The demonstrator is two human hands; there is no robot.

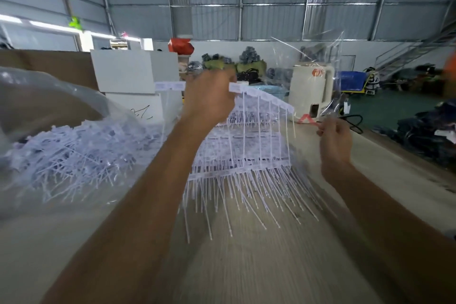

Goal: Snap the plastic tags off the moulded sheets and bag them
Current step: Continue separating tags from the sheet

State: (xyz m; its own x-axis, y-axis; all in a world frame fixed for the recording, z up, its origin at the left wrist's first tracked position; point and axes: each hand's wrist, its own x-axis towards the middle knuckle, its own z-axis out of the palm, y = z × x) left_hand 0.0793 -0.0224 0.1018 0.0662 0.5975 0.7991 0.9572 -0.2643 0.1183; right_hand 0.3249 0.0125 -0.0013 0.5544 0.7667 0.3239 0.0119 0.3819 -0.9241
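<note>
My left hand (209, 96) grips the top bar of a white moulded sheet of tags (261, 106) and holds it up above the table, its thin tails hanging down. Under it lies a stack of more moulded sheets (244, 163) on the wooden table (259, 254), tails pointing toward me. My right hand (335, 140) is raised to the right and pinches the edge of a clear plastic bag (328, 61) that stands up in the air. A big clear bag on the left holds a heap of loose white tags (81, 153).
White boxes (125, 74) and a cardboard wall (49, 64) stand behind the heap. A cream-coloured machine (308, 89) sits at the table's far side with a black cable (355, 121). Piles of dark clothing (429, 131) lie on the floor to the right.
</note>
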